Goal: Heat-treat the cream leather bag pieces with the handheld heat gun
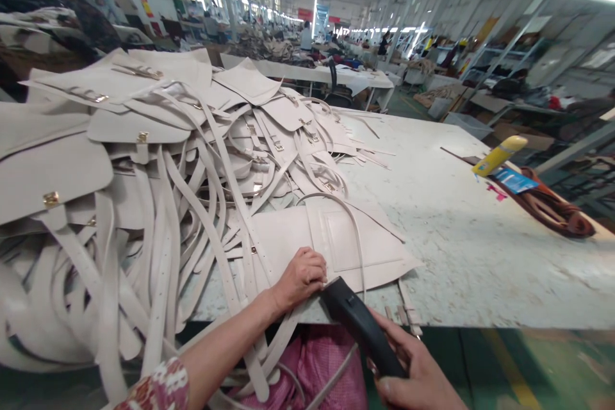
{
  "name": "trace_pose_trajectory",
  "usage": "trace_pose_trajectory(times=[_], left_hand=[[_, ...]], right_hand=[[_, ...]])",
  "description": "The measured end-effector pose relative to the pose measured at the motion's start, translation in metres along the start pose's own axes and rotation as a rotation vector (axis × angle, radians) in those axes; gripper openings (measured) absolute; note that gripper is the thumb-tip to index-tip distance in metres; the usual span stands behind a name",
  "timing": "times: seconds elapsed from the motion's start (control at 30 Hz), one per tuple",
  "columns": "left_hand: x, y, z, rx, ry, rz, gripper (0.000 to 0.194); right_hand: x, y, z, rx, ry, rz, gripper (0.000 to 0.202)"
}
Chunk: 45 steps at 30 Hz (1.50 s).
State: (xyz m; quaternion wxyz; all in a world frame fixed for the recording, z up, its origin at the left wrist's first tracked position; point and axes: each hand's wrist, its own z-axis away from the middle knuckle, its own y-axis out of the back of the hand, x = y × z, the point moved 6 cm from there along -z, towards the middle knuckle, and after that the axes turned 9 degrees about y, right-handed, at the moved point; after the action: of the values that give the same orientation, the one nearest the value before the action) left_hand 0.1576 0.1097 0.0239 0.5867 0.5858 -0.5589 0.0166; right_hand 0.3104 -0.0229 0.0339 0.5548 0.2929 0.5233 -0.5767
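My left hand (302, 277) is closed in a pinch at the near edge of a flat beige leather bag piece (358, 240), which lies on the table with its pocket panel up. In my right hand (417, 362) is a black hair clipper (360, 323), its head close beside my left fingertips at the leather edge. Whether the blade touches the leather I cannot tell. A narrow beige strap (358, 224) loops across the bag piece. To the left rises a large heap of similar beige bag pieces (139, 122) with gold-coloured clasps and dangling straps.
The pale worktable (461, 269) extends to the right. On it are a yellow bottle-like object (500, 155), a blue card (515, 180) and coiled brown strips (552, 208). Several straps hang over the front edge onto pink checked cloth (331, 365). Other people and loaded tables stand behind.
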Motion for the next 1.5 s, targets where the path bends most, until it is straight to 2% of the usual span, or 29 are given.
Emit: trace_pose_trajectory(times=[0.13, 0.23, 0.33, 0.4, 0.47, 0.53, 0.67, 0.77, 0.87, 0.93, 1.1, 1.2, 1.27, 1.33, 1.4, 1.47, 1.5], left_hand=[[-0.003, 0.001, -0.006, 0.017, 0.084, -0.020, 0.017], [-0.007, 0.001, -0.017, -0.017, 0.234, -0.060, 0.014], [-0.010, -0.002, -0.029, -0.137, 0.352, -0.062, 0.011], [-0.012, -0.005, -0.035, -0.220, 0.387, -0.062, 0.012], [-0.013, -0.007, -0.038, -0.264, 0.402, -0.072, 0.013], [-0.014, -0.008, -0.040, -0.288, 0.403, -0.073, 0.013], [-0.017, -0.007, -0.039, -0.336, 0.361, -0.027, 0.017], [-0.020, -0.004, -0.040, -0.349, 0.329, 0.016, 0.019], [-0.021, -0.003, -0.041, -0.371, 0.298, 0.051, 0.016], [-0.021, -0.003, -0.042, -0.377, 0.282, 0.065, 0.014], [-0.017, 0.002, -0.037, -0.358, 0.278, 0.030, 0.014], [-0.001, 0.006, -0.038, -0.329, 0.280, -0.090, 0.014], [0.017, 0.006, -0.047, -0.229, 0.278, -0.192, 0.014], [0.042, -0.008, -0.062, -0.122, 0.244, -0.216, 0.019], [0.063, -0.037, -0.081, -0.089, 0.209, -0.163, 0.033], [0.070, -0.073, -0.100, -0.118, 0.261, -0.032, 0.040], [0.067, -0.090, -0.108, -0.138, 0.314, 0.047, 0.037]], right_hand=[[-0.018, -0.014, -0.011, 0.086, 0.071, 0.033, 0.081], [-0.026, -0.008, -0.003, 0.184, 0.128, 0.147, 0.080], [-0.019, 0.012, 0.016, 0.274, 0.155, 0.323, 0.078], [-0.008, 0.023, 0.026, 0.279, 0.177, 0.449, 0.076], [0.004, 0.025, 0.026, 0.244, 0.196, 0.548, 0.074], [0.010, 0.016, 0.019, 0.190, 0.229, 0.608, 0.073], [0.001, -0.005, -0.004, 0.183, 0.295, 0.539, 0.069], [-0.006, -0.007, -0.012, 0.209, 0.285, 0.368, 0.069], [-0.005, -0.007, -0.012, 0.132, 0.223, 0.247, 0.069], [-0.006, -0.005, -0.012, 0.128, 0.194, 0.207, 0.070], [-0.026, 0.010, -0.013, 0.348, 0.258, 0.182, 0.073], [-0.034, 0.038, 0.004, 0.520, 0.287, 0.178, 0.077], [-0.035, 0.061, 0.022, 0.630, 0.311, 0.179, 0.082], [-0.032, 0.081, 0.042, 0.727, 0.324, 0.176, 0.087], [-0.027, 0.095, 0.058, 0.792, 0.330, 0.159, 0.090], [-0.022, 0.101, 0.066, 0.810, 0.324, 0.133, 0.091], [-0.020, 0.102, 0.069, 0.806, 0.323, 0.120, 0.091]])
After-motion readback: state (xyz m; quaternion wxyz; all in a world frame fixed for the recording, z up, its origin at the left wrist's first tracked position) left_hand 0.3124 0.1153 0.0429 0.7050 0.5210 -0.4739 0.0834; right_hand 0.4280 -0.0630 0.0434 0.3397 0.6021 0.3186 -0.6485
